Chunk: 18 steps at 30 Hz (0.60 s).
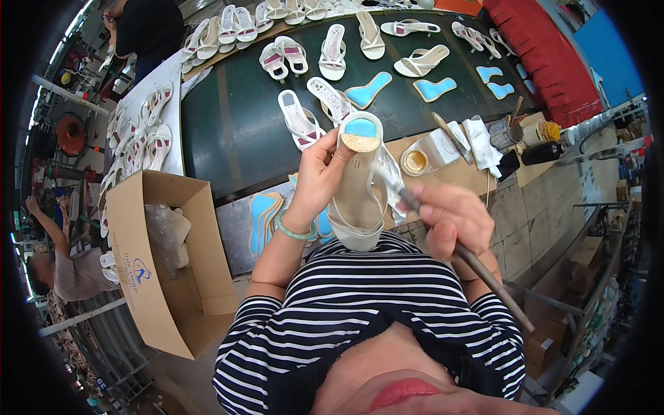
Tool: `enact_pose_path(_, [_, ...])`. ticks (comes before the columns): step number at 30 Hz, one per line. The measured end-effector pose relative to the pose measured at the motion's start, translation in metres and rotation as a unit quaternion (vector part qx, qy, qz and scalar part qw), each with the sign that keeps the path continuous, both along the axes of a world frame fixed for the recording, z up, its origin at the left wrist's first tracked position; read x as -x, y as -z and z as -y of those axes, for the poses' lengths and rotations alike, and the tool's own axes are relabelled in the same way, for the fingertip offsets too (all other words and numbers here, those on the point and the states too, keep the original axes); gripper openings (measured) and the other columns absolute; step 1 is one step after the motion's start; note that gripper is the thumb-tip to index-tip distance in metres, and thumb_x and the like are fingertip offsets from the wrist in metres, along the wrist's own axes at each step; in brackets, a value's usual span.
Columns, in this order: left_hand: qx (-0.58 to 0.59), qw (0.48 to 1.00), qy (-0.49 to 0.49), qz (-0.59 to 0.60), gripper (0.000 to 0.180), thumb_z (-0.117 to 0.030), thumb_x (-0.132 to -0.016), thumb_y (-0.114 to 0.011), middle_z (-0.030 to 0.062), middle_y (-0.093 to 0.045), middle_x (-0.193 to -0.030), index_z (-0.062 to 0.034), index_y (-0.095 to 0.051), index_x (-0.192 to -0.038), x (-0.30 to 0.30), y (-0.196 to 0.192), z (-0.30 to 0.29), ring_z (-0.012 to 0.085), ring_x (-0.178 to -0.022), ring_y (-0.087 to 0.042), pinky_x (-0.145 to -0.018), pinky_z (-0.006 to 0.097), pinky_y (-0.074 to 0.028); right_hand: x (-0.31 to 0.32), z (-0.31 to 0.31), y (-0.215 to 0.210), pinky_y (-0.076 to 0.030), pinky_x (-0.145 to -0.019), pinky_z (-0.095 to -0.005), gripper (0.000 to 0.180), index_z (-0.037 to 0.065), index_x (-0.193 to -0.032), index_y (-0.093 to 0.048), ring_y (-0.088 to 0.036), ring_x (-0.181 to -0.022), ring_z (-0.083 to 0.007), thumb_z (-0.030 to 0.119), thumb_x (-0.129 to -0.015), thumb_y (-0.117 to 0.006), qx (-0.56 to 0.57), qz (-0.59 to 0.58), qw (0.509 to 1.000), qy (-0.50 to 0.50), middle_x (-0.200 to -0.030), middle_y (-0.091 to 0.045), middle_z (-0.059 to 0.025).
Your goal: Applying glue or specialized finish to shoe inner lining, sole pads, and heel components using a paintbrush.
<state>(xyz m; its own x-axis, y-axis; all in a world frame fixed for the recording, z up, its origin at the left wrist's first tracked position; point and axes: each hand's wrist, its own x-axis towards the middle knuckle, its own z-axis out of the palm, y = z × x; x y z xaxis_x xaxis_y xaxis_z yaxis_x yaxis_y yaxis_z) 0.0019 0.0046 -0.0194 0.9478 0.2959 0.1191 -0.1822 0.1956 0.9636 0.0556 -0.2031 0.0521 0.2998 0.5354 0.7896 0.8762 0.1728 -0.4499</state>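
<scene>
My left hand (320, 178) is closed around a white strappy sandal (357, 225), its heel end up and its toe toward my chest. At the heel end show a pale blue patch (361, 128) and a tan flap, perhaps a sock lining bent back. In my right hand (453, 220) is a long-handled brush (492, 280), closed in the fingers. The brush's pale, motion-blurred tip lies beside the sandal's middle; whether it touches cannot be told. Below my left wrist lies a stack of blue-and-tan insoles (263, 225), partly hidden by my arm.
Sandals and blue insoles (436, 88) lie on a dark green conveyor belt (242, 117) ahead. A cup of yellowish paste (415, 162), white cloth (483, 145) and a tin (505, 133) stand right. An open cardboard box (162, 263) is at left. Other people work at the left edge.
</scene>
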Motion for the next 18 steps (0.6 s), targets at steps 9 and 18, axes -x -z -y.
enact_pose_path(9, [-0.026, 0.999, -0.006, -0.026, 0.033, -0.019, -0.100, -0.054, 0.0026, -0.065, -0.104, 0.0032, -0.058, -0.123, 0.001, -0.003, 0.002, 0.0065, -0.093, -0.056, -0.081, 0.022, -0.046, -0.014, -0.010, -0.022, -0.056, -0.058, -0.0342, 0.007, -0.007, -0.075, -0.061, -0.066, -0.066, -0.0291, -0.002, -0.073, -0.064, 0.034, 0.139, 0.990, -0.006, -0.084, -0.063, -0.0240])
enact_pose_path(18, [-0.044, 0.999, -0.008, -0.031, 0.032, -0.023, -0.100, -0.054, -0.0006, -0.065, -0.092, 0.0009, -0.061, -0.119, -0.005, 0.001, 0.004, 0.0028, -0.082, -0.053, -0.073, 0.020, -0.044, -0.019, -0.016, -0.016, -0.057, -0.063, -0.0370, 0.009, -0.008, -0.075, -0.060, -0.066, -0.065, -0.0294, 0.000, -0.072, -0.063, 0.065, 0.169, 0.983, -0.030, -0.084, -0.064, -0.0248])
